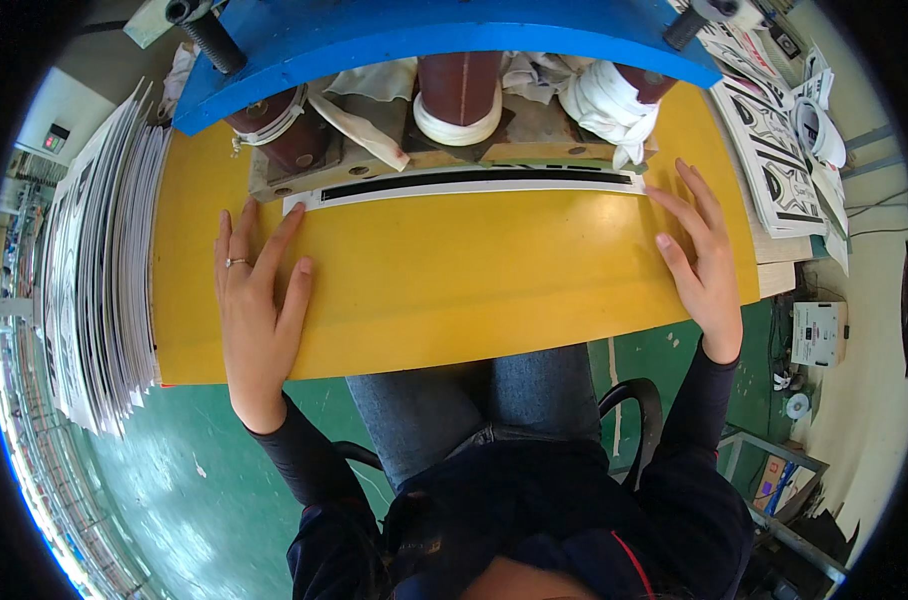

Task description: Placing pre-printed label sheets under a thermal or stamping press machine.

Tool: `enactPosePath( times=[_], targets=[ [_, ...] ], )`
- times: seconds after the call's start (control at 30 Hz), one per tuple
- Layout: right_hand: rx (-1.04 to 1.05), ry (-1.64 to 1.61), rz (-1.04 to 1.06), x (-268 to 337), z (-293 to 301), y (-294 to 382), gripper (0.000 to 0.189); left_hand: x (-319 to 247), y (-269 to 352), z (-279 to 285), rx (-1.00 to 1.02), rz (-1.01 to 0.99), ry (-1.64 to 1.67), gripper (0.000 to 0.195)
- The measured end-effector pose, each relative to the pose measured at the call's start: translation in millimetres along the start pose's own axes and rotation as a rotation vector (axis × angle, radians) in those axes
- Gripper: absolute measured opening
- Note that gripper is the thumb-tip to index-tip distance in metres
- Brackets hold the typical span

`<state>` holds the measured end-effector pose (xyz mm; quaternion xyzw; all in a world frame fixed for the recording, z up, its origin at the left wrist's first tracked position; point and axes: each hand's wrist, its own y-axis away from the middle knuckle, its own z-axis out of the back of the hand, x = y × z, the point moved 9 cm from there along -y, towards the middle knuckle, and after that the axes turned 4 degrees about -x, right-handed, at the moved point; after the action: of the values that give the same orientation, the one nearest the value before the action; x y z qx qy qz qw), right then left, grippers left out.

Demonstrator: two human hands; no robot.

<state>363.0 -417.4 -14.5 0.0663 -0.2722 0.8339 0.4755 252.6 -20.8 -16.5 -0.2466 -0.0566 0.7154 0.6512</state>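
A white printed sheet (pixel 304 202) with a broad black bar lies on the yellow tabletop (pixel 484 270). Only its front strip shows; the rest runs beneath the wooden block (pixel 281 172) of a machine. My left hand (pixel 262 307), ring on one finger, rests with fingers spread, its index fingertip on the sheet's left corner. At the opposite end, the index fingertip of my right hand (pixel 700 262) meets the sheet's right edge. Neither hand grips anything.
Above the sheet hangs a blue metal plate (pixel 454 30) with large bolts and brown cylinders (pixel 460 86) wrapped in white cloth. A tall stack of sheets (pixel 108 262) flanks the table's left side. More printed sheets (pixel 773 157) lie at the right.
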Motion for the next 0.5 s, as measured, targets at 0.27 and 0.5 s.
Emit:
enactPosePath(
  times=[0.27, 0.5],
  targets=[
    [0.044, 0.003, -0.051, -7.2, -2.5, -3.5, 0.042, -3.1, -3.8, 0.8, 0.007, 0.008, -0.037, 0.042],
    [0.068, -0.044, -0.051, -8.9, -3.4, -3.9, 0.047, -1.4, -5.4, -1.7, 0.017, 0.037, -0.040, 0.045]
  ],
)
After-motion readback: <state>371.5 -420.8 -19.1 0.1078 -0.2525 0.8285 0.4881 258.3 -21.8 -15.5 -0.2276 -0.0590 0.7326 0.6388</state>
